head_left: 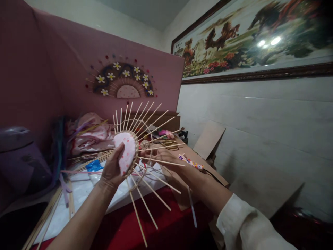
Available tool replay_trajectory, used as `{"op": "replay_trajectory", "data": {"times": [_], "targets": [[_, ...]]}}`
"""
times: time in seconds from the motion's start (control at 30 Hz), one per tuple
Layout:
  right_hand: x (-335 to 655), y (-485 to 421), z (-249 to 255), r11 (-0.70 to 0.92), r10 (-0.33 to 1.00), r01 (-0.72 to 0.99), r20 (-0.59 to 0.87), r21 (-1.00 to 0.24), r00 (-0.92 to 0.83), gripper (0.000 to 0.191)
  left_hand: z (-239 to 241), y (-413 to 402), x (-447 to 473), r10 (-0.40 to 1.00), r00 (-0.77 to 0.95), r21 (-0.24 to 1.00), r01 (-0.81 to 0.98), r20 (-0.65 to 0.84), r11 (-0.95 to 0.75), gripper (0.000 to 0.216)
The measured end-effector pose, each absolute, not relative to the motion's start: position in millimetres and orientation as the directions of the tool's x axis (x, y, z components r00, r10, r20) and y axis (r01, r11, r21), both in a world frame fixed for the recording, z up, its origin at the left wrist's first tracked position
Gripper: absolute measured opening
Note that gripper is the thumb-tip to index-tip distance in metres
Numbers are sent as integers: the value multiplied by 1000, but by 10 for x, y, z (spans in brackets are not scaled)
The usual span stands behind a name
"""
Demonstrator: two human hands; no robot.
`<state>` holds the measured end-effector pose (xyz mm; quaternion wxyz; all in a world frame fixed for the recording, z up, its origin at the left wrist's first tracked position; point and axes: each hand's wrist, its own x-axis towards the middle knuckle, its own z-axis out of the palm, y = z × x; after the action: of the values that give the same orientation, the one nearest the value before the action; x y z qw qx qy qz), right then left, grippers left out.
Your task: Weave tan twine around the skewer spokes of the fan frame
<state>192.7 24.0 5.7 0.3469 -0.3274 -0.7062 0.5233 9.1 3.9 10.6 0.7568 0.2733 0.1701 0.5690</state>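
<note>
My left hand (111,170) grips a half-round base (128,147) covered in white cloth with pink spots, thumb on its face. Its curved edge has a woven cord border, and thin wooden sticks (137,215) fan out from it. A loose loop of thin twine (151,139) passes across the sticks, partway along them. On the right side, my right hand (158,156) reaches in among the sticks. Its fingers are bent and pinched by the twine, partly hidden behind the sticks.
A finished-looking flowered fan (126,73) hangs on the pink board. Scissors (169,144) and a patterned handled tool (191,161) lie on cardboard at right. Bundled cloth (91,132), a blue packet (94,166) and loose sticks (47,215) lie at left.
</note>
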Motion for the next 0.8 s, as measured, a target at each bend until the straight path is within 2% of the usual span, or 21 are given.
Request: {"op": "replay_trajectory", "data": {"times": [0.13, 0.23, 0.37, 0.43, 0.5, 0.6, 0.7, 0.8], "targets": [[2163, 156, 49, 300, 754, 292, 38, -908, -655, 41, 243, 70, 44, 962, 245, 609, -783, 119, 124, 30], [2298, 92, 36, 257, 725, 310, -30, -915, -688, 41, 427, 68, 63, 973, 173, 590, -805, 151, 52, 31], [2252, 79, -70, 368, 846, 383, 135, -848, -515, 46, 679, 44, 140, 967, 121, 583, -812, 226, -35, 32], [2173, 79, -133, 426, 832, 406, 174, -809, -526, 49, 773, 33, 170, 965, 95, 571, -818, 245, -64, 32], [2133, 74, -168, 439, 820, 410, 170, -799, -547, 37, 832, 27, 177, 967, 62, 539, -838, 249, -86, 29], [2248, 95, -145, 360, 898, 450, 174, -817, -403, 5, 841, 18, 131, 974, 60, 504, -862, 218, -59, 27], [2548, 199, -82, 250, 964, 496, 166, -832, -208, 15, 790, 0, 40, 977, 43, 504, -861, 207, -69, 22], [2873, 361, -42, 70, 993, 561, 109, -825, 36, 19, 770, -46, -57, 983, -25, 529, -840, 182, -120, 20]]}}
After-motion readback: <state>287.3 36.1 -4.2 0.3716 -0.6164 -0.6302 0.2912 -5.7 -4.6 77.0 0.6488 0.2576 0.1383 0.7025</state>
